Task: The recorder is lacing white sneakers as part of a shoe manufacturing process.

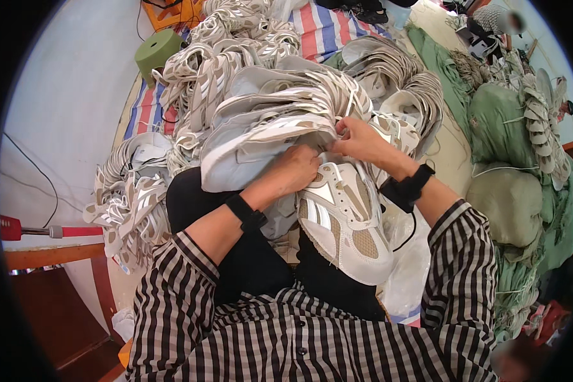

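A white and beige shoe upper (347, 219) with white side stripes lies across my lap, toe toward me. My left hand (299, 167) is closed at its far end, with the fingertips tucked in and partly hidden. Close beside it, my right hand (363, 141) is closed in a pinch of thumb and forefinger; what lies between them is too small to make out. Against both hands leans a large nested stack of shoe uppers (267, 124), pale linings showing, its near end over my left knee.
More bundled uppers lie at the left (143, 204), far side (216, 70) and right (395, 70). A green stool (159, 54) stands far left by the wall. Green sacks (506, 124) line the right side. Striped sheeting (331, 28) covers part of the floor. Clear plastic (407, 267) lies beside my right knee.
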`<state>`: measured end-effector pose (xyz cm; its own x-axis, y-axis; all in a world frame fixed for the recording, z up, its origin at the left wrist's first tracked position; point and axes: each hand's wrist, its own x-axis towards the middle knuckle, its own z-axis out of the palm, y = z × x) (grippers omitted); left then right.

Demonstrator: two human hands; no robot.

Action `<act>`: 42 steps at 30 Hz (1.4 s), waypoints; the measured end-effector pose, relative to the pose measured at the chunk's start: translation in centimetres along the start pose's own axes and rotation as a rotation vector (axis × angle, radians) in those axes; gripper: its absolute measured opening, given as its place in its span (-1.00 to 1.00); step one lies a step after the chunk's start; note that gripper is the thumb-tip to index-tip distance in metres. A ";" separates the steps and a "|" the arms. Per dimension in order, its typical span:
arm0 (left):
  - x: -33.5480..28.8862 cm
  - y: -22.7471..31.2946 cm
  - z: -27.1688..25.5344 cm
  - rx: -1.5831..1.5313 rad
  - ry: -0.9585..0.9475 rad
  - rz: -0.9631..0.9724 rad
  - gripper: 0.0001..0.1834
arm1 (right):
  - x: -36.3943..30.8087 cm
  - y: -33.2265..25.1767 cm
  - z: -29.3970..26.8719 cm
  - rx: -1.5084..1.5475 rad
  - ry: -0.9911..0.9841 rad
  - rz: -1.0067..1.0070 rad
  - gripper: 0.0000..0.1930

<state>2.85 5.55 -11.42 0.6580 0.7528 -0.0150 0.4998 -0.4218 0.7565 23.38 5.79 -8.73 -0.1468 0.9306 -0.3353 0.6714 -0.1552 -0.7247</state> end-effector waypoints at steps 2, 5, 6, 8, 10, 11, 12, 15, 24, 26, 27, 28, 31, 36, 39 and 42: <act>0.6 -0.1 0.3 0.016 -0.035 -0.016 -0.69 | 0.8 0.2 0.5 -0.095 0.036 -0.030 -0.51; 0.8 -0.2 0.6 0.018 -0.040 -0.049 -0.67 | 1.8 0.2 0.9 -0.212 0.033 -0.065 -0.53; 0.8 -0.2 0.7 0.029 0.013 -0.041 -0.68 | 1.9 0.2 1.0 -0.181 0.049 -0.051 -0.54; 0.7 -0.2 0.6 0.031 0.068 -0.043 -0.69 | 2.0 0.3 1.2 -0.154 0.051 -0.034 -0.54; 1.0 0.0 0.5 -0.017 0.004 -0.161 -0.70 | 1.9 0.4 1.2 -0.280 0.157 -0.024 -0.54; 1.1 0.1 0.5 -0.012 -0.009 -0.171 -0.70 | 1.9 0.5 1.1 -0.276 0.155 -0.021 -0.54; 1.2 0.3 0.4 0.038 0.003 -0.150 -0.71 | 2.0 0.4 1.0 -0.293 0.153 -0.020 -0.55; 1.5 1.1 0.3 0.097 0.023 -0.159 -0.72 | 2.6 0.1 0.6 -0.306 0.147 -0.032 -0.65; 3.1 1.9 0.6 0.155 -0.035 -0.227 -0.73 | 2.0 -3.9 -1.0 0.453 -0.008 0.103 -0.95; 2.4 1.1 0.7 0.025 0.026 -0.134 -0.75 | 1.8 -4.4 -1.7 0.291 -0.004 0.079 -0.82; 2.1 0.6 0.5 0.034 0.034 -0.116 -0.75 | 1.7 -4.4 -1.9 0.182 -0.027 -0.027 -0.68; 1.6 0.1 0.4 -0.030 0.003 -0.121 -0.75 | 1.3 -3.9 -2.4 0.110 -0.065 -0.057 -0.62; 0.9 -0.9 0.5 -0.117 0.015 -0.062 -0.74 | -0.8 -1.2 -2.6 0.321 -0.079 -0.078 -0.67; 1.6 -0.7 0.3 -0.238 -0.061 -0.064 -0.73 | -5.1 2.9 1.7 0.649 -0.031 -0.016 -0.65; 0.9 0.0 -0.5 -0.286 -0.163 -0.112 -0.76 | -7.5 3.1 3.8 0.612 0.113 -0.123 -0.64; -1.8 0.8 0.0 -0.283 -0.026 0.039 -0.64 | -9.4 2.6 4.5 0.463 0.247 -0.261 -0.64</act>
<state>2.09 3.89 -10.73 0.6898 0.7240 0.0042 0.2987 -0.2898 0.9093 23.24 -4.79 -10.15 -0.0537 0.9986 -0.0001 0.2403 0.0128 -0.9706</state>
